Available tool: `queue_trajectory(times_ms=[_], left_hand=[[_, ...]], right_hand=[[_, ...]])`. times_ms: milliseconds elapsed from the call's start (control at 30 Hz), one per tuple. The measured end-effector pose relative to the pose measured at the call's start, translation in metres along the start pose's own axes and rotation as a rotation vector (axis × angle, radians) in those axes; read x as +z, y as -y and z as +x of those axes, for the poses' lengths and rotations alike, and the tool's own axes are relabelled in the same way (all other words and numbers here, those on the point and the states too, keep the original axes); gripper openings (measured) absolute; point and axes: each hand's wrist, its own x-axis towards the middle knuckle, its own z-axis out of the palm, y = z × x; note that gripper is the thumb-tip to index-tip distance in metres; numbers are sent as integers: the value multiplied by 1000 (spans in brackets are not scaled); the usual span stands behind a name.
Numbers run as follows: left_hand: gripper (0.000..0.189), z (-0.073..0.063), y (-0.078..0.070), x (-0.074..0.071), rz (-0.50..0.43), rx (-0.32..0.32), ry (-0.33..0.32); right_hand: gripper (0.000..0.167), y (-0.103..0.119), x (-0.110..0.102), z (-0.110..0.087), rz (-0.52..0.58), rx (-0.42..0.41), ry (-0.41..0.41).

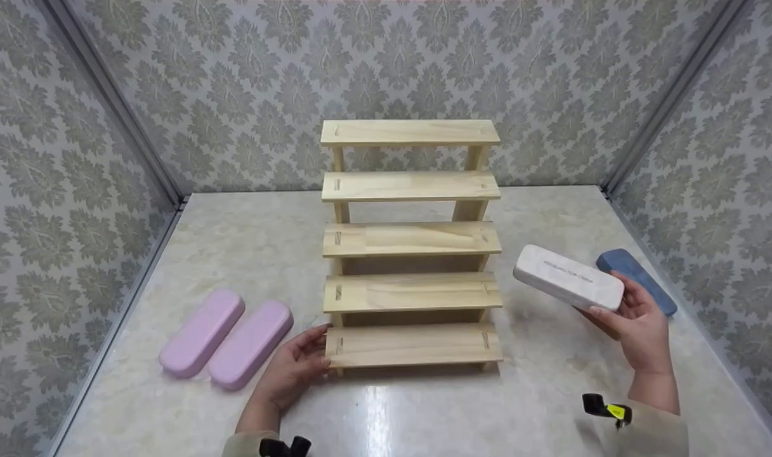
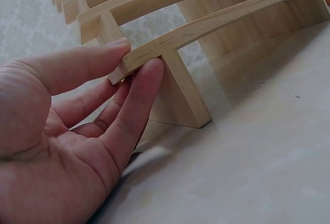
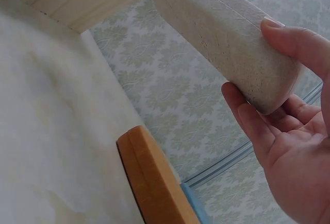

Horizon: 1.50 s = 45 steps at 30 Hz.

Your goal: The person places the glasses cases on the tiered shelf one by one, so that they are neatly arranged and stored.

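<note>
A wooden rack (image 1: 413, 238) with several stepped shelves stands mid-table. My left hand (image 1: 295, 363) pinches the left end of its bottom shelf (image 2: 170, 38), thumb on top and fingers beneath. Off to the right, my right hand (image 1: 642, 324) grips one end of a white glasses case (image 1: 568, 277) with small lettering on its lid. The case is raised above the table and tilted, its free end toward the rack. Below it lies an orange case (image 3: 154, 175), mostly hidden by the right hand in the head view.
Behind the right hand lies a blue case (image 1: 642, 282), near the table's right edge. Two pink cases (image 1: 203, 333) rest side by side left of the rack. Patterned panels (image 1: 246, 82) wall the table (image 1: 252, 241) at the back and both sides.
</note>
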Motion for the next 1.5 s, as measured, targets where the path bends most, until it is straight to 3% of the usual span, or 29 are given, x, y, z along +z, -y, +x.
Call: queue_trajectory(times_ms=[200, 567, 967, 1233, 1500], left_hand=[[76, 0, -1, 1, -11, -11, -19], [75, 0, -2, -1, -13, 18, 22], [77, 1, -3, 1, 10, -3, -18], [78, 1, -3, 1, 27, -1, -12], [80, 2, -2, 0, 27, -13, -19]], right_hand=[[71, 17, 5, 12, 15, -50, 28], [64, 53, 28, 40, 134, -101, 71], [58, 84, 71, 88, 260, -201, 195], [55, 103, 105, 120, 281, -178, 260], [57, 123, 140, 146, 218, -154, 322]])
